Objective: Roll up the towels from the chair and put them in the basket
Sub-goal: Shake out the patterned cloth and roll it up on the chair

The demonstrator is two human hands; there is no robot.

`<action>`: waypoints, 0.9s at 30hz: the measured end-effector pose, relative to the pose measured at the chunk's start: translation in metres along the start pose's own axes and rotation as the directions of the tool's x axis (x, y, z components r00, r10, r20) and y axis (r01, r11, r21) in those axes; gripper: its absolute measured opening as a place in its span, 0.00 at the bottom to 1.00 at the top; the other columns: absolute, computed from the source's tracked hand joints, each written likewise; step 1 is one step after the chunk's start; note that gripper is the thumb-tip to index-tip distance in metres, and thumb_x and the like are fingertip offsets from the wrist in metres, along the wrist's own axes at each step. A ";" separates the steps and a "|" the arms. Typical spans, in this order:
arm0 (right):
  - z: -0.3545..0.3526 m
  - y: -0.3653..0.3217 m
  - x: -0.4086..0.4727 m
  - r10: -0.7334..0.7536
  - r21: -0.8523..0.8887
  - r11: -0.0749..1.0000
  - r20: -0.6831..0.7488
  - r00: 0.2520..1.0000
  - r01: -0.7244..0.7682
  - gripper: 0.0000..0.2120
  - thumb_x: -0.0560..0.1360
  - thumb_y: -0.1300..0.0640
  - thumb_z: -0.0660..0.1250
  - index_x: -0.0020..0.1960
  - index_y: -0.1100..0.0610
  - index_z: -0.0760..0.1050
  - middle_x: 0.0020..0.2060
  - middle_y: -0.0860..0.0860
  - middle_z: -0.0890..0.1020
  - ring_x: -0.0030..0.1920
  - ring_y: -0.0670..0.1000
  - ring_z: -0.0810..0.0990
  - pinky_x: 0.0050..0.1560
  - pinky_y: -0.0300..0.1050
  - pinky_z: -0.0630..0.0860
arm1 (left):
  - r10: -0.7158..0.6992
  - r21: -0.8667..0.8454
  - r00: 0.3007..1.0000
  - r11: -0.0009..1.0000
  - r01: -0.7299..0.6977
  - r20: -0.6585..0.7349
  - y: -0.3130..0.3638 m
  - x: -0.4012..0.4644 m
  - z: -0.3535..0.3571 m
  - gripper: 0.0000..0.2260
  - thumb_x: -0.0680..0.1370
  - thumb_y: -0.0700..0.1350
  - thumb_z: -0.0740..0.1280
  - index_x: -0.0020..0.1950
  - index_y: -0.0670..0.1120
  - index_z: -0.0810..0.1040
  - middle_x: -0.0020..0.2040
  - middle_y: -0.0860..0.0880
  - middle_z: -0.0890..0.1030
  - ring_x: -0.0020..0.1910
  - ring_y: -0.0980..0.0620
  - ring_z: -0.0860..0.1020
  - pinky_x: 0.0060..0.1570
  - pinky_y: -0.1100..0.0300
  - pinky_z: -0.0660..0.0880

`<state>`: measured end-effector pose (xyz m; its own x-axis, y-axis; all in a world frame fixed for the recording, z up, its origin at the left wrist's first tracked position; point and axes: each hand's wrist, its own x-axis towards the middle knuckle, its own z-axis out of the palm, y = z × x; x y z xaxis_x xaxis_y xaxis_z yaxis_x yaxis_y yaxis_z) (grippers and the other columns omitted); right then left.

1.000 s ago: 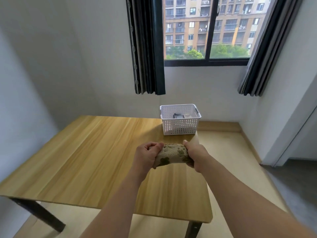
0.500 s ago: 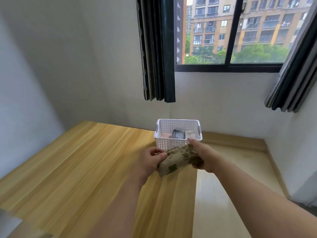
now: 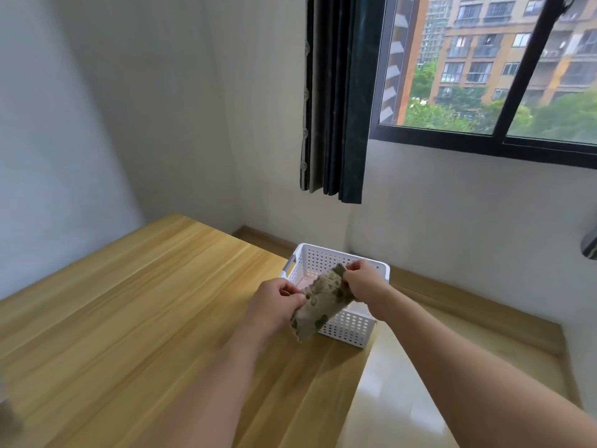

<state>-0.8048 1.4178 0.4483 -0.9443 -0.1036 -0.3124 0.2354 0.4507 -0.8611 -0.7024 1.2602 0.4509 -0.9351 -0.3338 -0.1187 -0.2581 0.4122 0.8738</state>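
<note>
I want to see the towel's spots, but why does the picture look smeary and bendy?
Head view: the rolled towel and both hands, left hand and right hand, look soft from motion blur; the wide lens tilts the window frame and curtain; daylight puts glare on the floor.

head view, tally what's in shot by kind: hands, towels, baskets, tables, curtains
hands: 2, left hand and right hand, both holding the towel
towels: 1 rolled towel in clear view; basket contents unclear
baskets: 1 basket
tables: 1 table
curtains: 1 curtain
total: 6
</note>
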 end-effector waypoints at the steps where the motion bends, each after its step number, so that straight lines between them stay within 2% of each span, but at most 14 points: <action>1: -0.002 -0.004 0.017 -0.016 -0.016 1.000 0.010 1.000 0.017 0.07 0.78 0.60 0.59 0.55 0.54 0.70 0.44 0.52 0.75 0.45 0.49 0.74 0.46 0.44 0.76 | -0.010 0.020 1.000 1.000 0.010 -0.015 0.001 0.014 0.006 0.02 0.73 0.46 0.71 0.42 0.49 0.80 0.41 0.50 0.81 0.41 0.52 0.79 0.36 0.61 0.73; 5: -0.008 -0.014 0.098 -0.095 -0.119 0.987 0.076 0.993 0.104 0.06 0.74 0.62 0.61 0.49 0.54 0.72 0.46 0.54 0.78 0.45 0.52 0.77 0.43 0.46 0.77 | -0.072 0.127 0.989 0.988 0.088 -0.126 0.005 0.074 0.034 0.03 0.75 0.45 0.69 0.42 0.50 0.78 0.40 0.51 0.80 0.39 0.53 0.78 0.35 0.60 0.72; 7: -0.006 -0.017 0.144 -0.152 -0.176 0.970 0.104 0.983 0.169 0.06 0.72 0.62 0.61 0.46 0.52 0.72 0.47 0.55 0.79 0.48 0.54 0.79 0.46 0.49 0.79 | -0.108 0.204 0.973 0.967 0.150 -0.203 0.005 0.109 0.051 0.04 0.76 0.45 0.66 0.42 0.51 0.76 0.39 0.52 0.80 0.38 0.52 0.78 0.33 0.59 0.71; 11: 0.009 -0.008 0.221 -0.223 -0.351 0.891 0.216 0.951 0.289 0.09 0.72 0.62 0.59 0.50 0.54 0.73 0.48 0.52 0.79 0.48 0.54 0.77 0.46 0.45 0.74 | -0.194 0.381 0.939 0.876 0.297 -0.284 -0.002 0.174 0.082 0.04 0.75 0.42 0.62 0.44 0.51 0.75 0.39 0.52 0.79 0.39 0.49 0.77 0.34 0.58 0.72; 15: 0.039 0.012 0.280 -0.226 -0.461 0.817 0.297 0.928 0.346 0.11 0.72 0.63 0.57 0.51 0.55 0.73 0.48 0.53 0.79 0.47 0.55 0.77 0.43 0.43 0.72 | -0.304 0.480 0.898 0.765 0.429 -0.318 -0.027 0.230 0.103 0.09 0.74 0.39 0.60 0.50 0.47 0.76 0.45 0.49 0.80 0.43 0.45 0.79 0.38 0.58 0.72; 17: 0.054 0.024 0.303 -0.229 -0.497 0.781 0.336 0.914 0.378 0.12 0.72 0.63 0.56 0.52 0.55 0.72 0.48 0.54 0.79 0.48 0.57 0.77 0.43 0.44 0.72 | -0.351 0.514 0.877 0.712 0.477 -0.327 -0.045 0.253 0.115 0.10 0.75 0.39 0.59 0.53 0.46 0.76 0.48 0.48 0.81 0.48 0.44 0.80 0.40 0.58 0.72; 20: 0.075 0.045 0.332 -0.249 -0.567 0.695 0.386 0.888 0.441 0.11 0.73 0.64 0.54 0.52 0.57 0.71 0.47 0.55 0.80 0.47 0.58 0.78 0.40 0.45 0.71 | -0.423 0.586 0.850 0.619 0.523 -0.313 -0.069 0.281 0.134 0.09 0.79 0.40 0.58 0.53 0.48 0.75 0.49 0.51 0.80 0.54 0.48 0.80 0.38 0.62 0.69; 23: 0.092 0.065 0.348 -0.246 -0.622 0.599 0.456 0.855 0.504 0.09 0.73 0.66 0.55 0.50 0.58 0.70 0.46 0.55 0.79 0.47 0.59 0.77 0.41 0.45 0.68 | -0.509 0.690 0.830 0.516 0.507 -0.229 -0.092 0.302 0.147 0.13 0.78 0.36 0.60 0.59 0.44 0.77 0.53 0.47 0.81 0.52 0.47 0.81 0.39 0.60 0.72; 27: 0.108 0.088 0.358 -0.188 -0.633 0.580 0.508 0.841 0.512 0.06 0.74 0.66 0.54 0.46 0.56 0.64 0.41 0.54 0.73 0.42 0.57 0.72 0.41 0.46 0.68 | -0.537 0.772 0.822 0.434 0.465 -0.193 -0.116 0.310 0.156 0.16 0.76 0.34 0.61 0.63 0.44 0.76 0.59 0.46 0.80 0.58 0.47 0.78 0.47 0.59 0.74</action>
<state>-1.0971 1.3242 0.2172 -0.7215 -0.6220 -0.3042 -0.4926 0.7699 -0.4057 -1.0005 1.2405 0.2390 -0.5829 -0.6590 -0.4754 -0.7339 0.6781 -0.0400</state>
